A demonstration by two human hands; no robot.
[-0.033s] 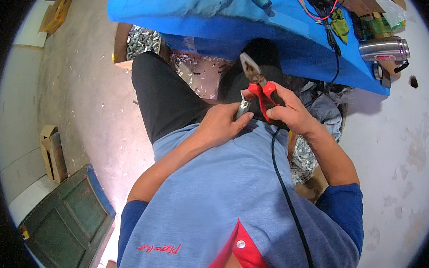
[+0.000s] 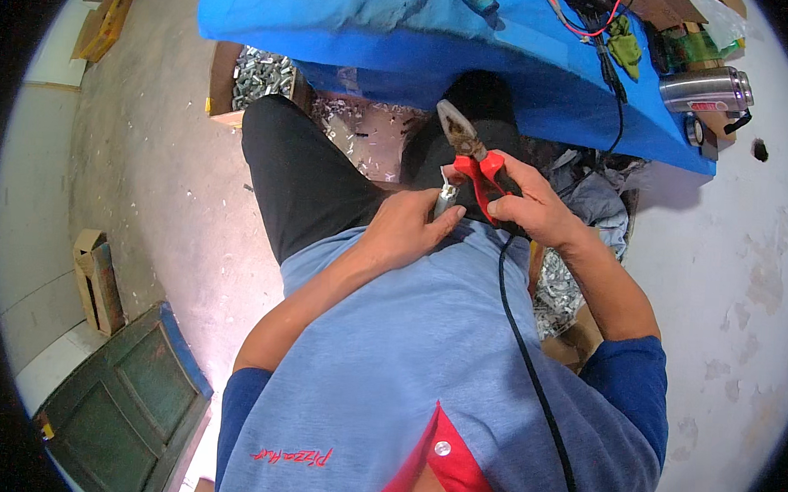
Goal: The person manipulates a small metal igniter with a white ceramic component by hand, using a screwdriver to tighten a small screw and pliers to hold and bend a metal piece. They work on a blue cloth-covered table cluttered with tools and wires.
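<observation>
My right hand is closed round the red handles of a pair of pliers, whose metal jaws point up and to the left. In my left hand is a small silvery metal cylinder, pinched between thumb and fingers. A thin pale strip sticks up from its top. A finger of my right hand reaches over beside that strip; whether it touches cannot be made out. Both hands are close together over my lap, in front of my shirt.
Ahead stands a table with a blue cover; a steel flask and cables lie on its right. A cardboard box of small metal parts is on the floor. A bag of metal pieces sits at my right. A black cord crosses my shirt.
The pliers' jaws have tilted slightly to the left. Both hands keep their grip and have hardly moved.
</observation>
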